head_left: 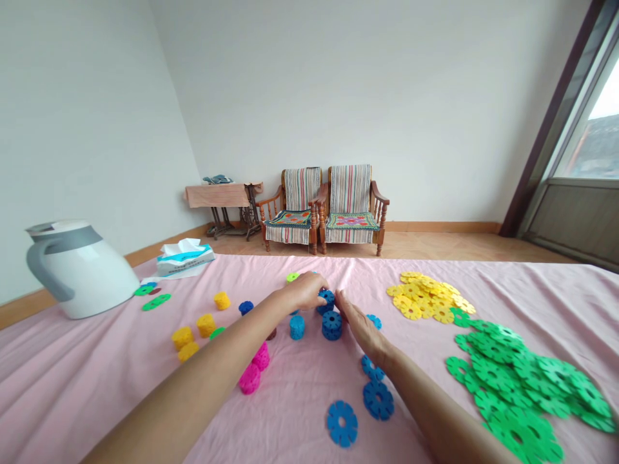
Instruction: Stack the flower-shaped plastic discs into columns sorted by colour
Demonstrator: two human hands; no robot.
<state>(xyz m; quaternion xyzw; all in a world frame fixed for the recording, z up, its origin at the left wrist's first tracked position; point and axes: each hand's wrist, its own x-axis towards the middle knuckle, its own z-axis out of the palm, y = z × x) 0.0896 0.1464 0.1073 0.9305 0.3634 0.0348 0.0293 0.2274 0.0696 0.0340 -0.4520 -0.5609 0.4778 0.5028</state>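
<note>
My left hand (305,290) is curled over a dark blue stack of snowflake discs (327,300) at the far middle of the pink cloth (87,386). Beside it my right hand (358,325) lies flat with fingers stretched toward the same stack. A second dark blue stack (331,325) stands just in front, between the two hands, and a lighter blue stack (296,327) sits to its left. Loose blue discs (342,422) lie nearer to me.
Yellow stacks (206,325) and pink stacks (250,378) stand at the left. A yellow disc pile (428,296) and a green disc pile (522,386) fill the right. A white kettle (77,267) and a tissue pack (185,256) sit far left. Two chairs (324,206) stand behind.
</note>
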